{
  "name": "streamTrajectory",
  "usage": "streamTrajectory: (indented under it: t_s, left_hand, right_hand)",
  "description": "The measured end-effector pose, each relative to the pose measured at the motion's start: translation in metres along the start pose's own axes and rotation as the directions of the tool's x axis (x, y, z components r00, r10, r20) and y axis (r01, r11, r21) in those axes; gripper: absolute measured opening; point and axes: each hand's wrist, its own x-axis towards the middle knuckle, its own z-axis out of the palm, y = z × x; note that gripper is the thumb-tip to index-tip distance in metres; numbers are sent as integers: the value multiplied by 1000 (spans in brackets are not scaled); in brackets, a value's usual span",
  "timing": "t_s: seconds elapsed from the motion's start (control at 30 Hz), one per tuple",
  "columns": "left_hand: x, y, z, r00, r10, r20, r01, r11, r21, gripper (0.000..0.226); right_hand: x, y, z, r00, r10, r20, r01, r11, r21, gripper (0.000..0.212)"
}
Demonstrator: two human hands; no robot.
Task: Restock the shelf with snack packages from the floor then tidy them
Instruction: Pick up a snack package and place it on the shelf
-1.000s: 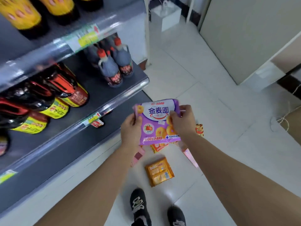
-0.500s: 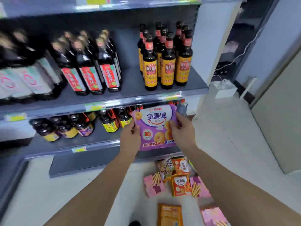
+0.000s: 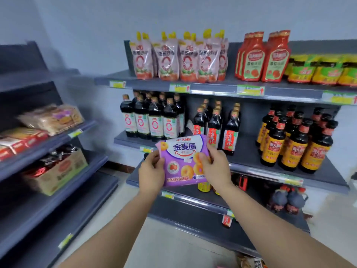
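Both of my hands hold a purple snack package [image 3: 182, 161] printed with ring biscuits and a strawberry, upright in front of me. My left hand [image 3: 151, 172] grips its left edge and my right hand [image 3: 214, 168] grips its right edge. A second pink-edged pack seems to lie behind it. The package hangs in the air in front of the dark grey shelf unit [image 3: 251, 167] with sauce bottles. A corner of another snack package [image 3: 249, 262] shows on the floor at the bottom edge.
A second grey shelf unit [image 3: 48, 140] on the left holds wrapped snack packs [image 3: 52, 118] and a cardboard box [image 3: 58, 171]. Ahead stand dark bottles [image 3: 152, 120], orange-labelled bottles [image 3: 293, 144], pink pouches [image 3: 179, 57] and red ketchup bottles [image 3: 262, 57]. White floor lies between the units.
My view has swung up from the floor to the upper shelves. The purple package stays gripped in both hands, and the floor packages have dropped out of sight.
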Motion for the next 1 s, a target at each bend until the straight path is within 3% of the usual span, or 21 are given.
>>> streamTrajectory:
  t_s: [0.53,0.67,1.0]
  left_hand:
    - [105,23,-297,930,110,-352,-91,993,70,36]
    - [118,24,-359,900,106,-424,-87,994,65,36]
    - [137,22,-480,753,69,-655,-36,997,64,36]
  right_hand:
    - [30,-226,244,936,-277,218,244,955,168,43]
    - [26,-273,297,897,-328,297,274,939,208,33]
    - [18,-380,409,780,-494,384,372,860,349,40]
